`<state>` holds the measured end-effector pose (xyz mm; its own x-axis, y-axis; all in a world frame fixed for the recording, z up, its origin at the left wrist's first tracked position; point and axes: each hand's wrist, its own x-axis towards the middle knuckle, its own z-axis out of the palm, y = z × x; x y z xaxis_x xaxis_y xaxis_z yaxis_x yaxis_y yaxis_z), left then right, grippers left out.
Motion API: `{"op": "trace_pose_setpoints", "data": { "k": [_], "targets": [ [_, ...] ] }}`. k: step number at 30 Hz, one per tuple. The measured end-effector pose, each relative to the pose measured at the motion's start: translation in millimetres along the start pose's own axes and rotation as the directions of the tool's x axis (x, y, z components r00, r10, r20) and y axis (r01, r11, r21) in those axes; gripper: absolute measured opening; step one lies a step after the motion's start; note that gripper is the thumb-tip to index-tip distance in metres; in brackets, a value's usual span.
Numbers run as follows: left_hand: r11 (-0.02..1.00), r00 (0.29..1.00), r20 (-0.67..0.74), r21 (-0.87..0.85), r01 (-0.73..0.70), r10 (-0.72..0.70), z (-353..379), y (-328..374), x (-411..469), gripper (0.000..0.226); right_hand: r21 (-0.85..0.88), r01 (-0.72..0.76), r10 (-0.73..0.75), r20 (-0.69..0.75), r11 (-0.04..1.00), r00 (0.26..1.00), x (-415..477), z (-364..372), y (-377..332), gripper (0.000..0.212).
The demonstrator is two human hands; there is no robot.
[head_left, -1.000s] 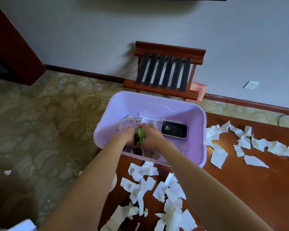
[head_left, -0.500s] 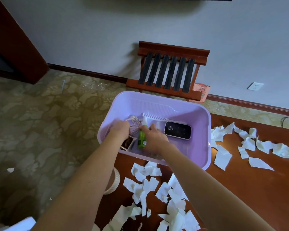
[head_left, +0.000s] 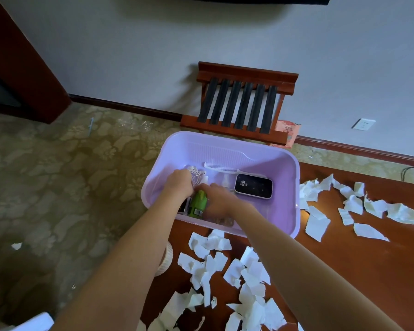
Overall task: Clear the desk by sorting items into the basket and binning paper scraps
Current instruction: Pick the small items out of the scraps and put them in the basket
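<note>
Hands inside basket (head_left: 282,187): left hand (head_left: 178,182) curled on earphone cord (head_left: 196,174); right hand (head_left: 219,199) touching green bottle (head_left: 197,203), grip unclear.

Soft daylight is filling the frame, brightest on the pale grey wall (head_left: 129,56) upper centre. Wide-angle bending is curving the dark skirting board (head_left: 359,149) at the edges. The lower left corner is falling dim. White torn paper scraps (head_left: 249,271) are nearly blowing out; forearms are slightly blurring.
</note>
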<state>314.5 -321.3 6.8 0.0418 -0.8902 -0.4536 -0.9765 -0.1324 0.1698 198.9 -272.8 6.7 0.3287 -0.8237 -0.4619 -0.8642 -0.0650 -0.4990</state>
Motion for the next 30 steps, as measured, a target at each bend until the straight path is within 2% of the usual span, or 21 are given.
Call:
{"op": "trace_pose_setpoints", "data": {
  "k": [2,4,6,8,13,20,25,28,30],
  "targets": [
    [0.999,0.999,0.043,-0.038,-0.032,0.034,0.4,3.1,-3.2,0.042,0.061,-0.088,0.092,-0.068,0.994,0.993,-0.5,-0.9,4.4,0.053],
    [0.995,0.995,0.090,-0.086,-0.042,0.050,1.5,5.1,-9.7,0.041,0.115,-0.246,0.263,-0.159,0.962,0.952,-4.5,-3.3,10.5,0.040],
    [0.992,0.994,0.100,-0.125,-0.028,0.040,4.1,6.3,-15.2,0.048,0.165,-0.388,0.414,-0.180,0.907,0.892,-11.6,-4.3,16.2,0.041],
    [0.989,0.993,0.110,-0.144,-0.014,0.030,7.8,7.8,-17.6,0.053,0.177,-0.438,0.464,-0.151,0.882,0.873,-16.6,-2.1,19.3,0.043],
    [0.991,0.991,0.132,-0.135,0.000,0.018,5.6,11.1,-19.3,0.044,0.281,-0.395,0.431,-0.076,0.874,0.899,-14.7,4.4,17.1,0.044],
    [0.988,0.995,0.102,-0.152,0.031,-0.015,3.0,10.6,-22.3,0.039,0.180,-0.329,0.353,-0.118,0.927,0.928,-13.5,3.2,14.9,0.045],
    [0.997,0.997,-0.051,-0.025,-0.066,0.065,-6.2,16.5,-31.0,0.037,0.144,-0.299,0.317,-0.130,0.943,0.939,-23.3,-2.2,15.5,0.041],
    [0.993,0.995,-0.038,-0.078,-0.092,0.089,-16.1,26.1,-42.9,0.035,0.149,-0.253,0.279,-0.202,0.956,0.939,-42.5,-16.2,18.6,0.030],
    [0.978,0.996,-0.010,-0.191,-0.084,0.084,-23.8,35.4,-52.8,0.030,0.184,-0.233,0.276,-0.260,0.955,0.925,-57.6,-26.6,23.3,0.024]
  ]
}}
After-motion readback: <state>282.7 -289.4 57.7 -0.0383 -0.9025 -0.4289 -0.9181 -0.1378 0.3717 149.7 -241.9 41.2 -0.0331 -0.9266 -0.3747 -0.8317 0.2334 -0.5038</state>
